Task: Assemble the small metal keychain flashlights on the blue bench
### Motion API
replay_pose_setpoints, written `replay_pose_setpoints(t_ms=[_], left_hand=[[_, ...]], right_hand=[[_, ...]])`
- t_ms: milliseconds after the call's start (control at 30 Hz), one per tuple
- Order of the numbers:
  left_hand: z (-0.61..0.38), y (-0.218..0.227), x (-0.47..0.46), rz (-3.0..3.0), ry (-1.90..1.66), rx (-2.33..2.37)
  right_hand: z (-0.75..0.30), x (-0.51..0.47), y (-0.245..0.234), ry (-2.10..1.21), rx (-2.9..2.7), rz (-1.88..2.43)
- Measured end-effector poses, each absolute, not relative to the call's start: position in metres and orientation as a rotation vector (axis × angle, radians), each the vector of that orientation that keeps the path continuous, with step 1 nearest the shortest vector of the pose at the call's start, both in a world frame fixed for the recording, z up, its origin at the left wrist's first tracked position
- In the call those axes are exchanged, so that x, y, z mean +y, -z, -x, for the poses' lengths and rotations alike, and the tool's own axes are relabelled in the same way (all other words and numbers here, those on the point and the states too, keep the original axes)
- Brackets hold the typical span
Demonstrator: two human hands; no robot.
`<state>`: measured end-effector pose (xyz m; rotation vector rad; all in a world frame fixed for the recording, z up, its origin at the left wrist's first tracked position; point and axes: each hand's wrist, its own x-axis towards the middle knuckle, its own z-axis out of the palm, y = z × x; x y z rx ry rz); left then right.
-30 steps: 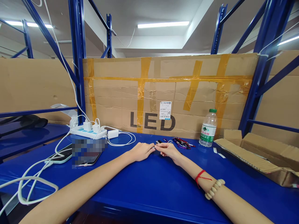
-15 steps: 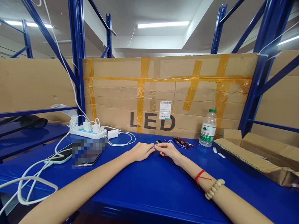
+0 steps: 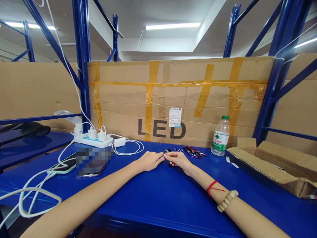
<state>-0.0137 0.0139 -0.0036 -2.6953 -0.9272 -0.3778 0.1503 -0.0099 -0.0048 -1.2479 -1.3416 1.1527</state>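
Note:
At the middle of the blue table (image 3: 158, 201), my two hands meet fingertip to fingertip. My left hand (image 3: 150, 161) lies low over the surface, fingers bent together. My right hand (image 3: 178, 160) pinches with thumb and forefinger right against it. Between the fingertips shows a sliver of something small and pale, mostly hidden, whose kind I cannot make out. A small dark piece (image 3: 168, 150) sticks out just behind my right fingers. Beyond that hand lies a small heap of slim black, red and purple items (image 3: 194, 152), with a looped pale piece (image 3: 178, 149) beside it.
A water bottle (image 3: 220, 137) stands upright at the back right, near an open cardboard box (image 3: 267, 165). On the left are a white power strip (image 3: 94, 140), phones (image 3: 95, 169) and looped white cables (image 3: 39, 188). A tall cardboard panel (image 3: 128, 102) borders the back.

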Motion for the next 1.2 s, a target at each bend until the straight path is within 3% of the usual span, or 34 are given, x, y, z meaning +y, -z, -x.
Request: replay_pose_setpoints(t_ms=[1200], left_hand=[[0.0133, 0.0004, 0.0111, 2.731, 0.376, -0.949]], right_hand=[[-0.1496, -0.0108, 0.0051, -1.138, -1.368, 1.245]])
